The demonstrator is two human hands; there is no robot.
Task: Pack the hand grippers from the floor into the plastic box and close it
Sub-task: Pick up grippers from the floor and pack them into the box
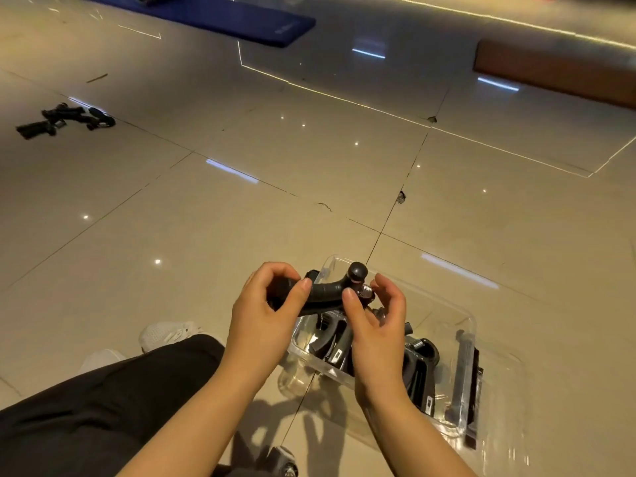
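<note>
Left hand [265, 304] curled around one handle of black hand gripper [320, 296]; right hand [377, 318] half-open, thumb and fingertips pinching its spring end; held just above clear plastic box [468, 325] on floor, others inside.

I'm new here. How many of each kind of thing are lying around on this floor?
Held hand gripper, in left hand and right hand: 1
Boxed hand grippers: 2 showing
Plastic box: 1
Blue mat: 1
Far floor pile: grippers, too small to count
Total counted: 5
</note>
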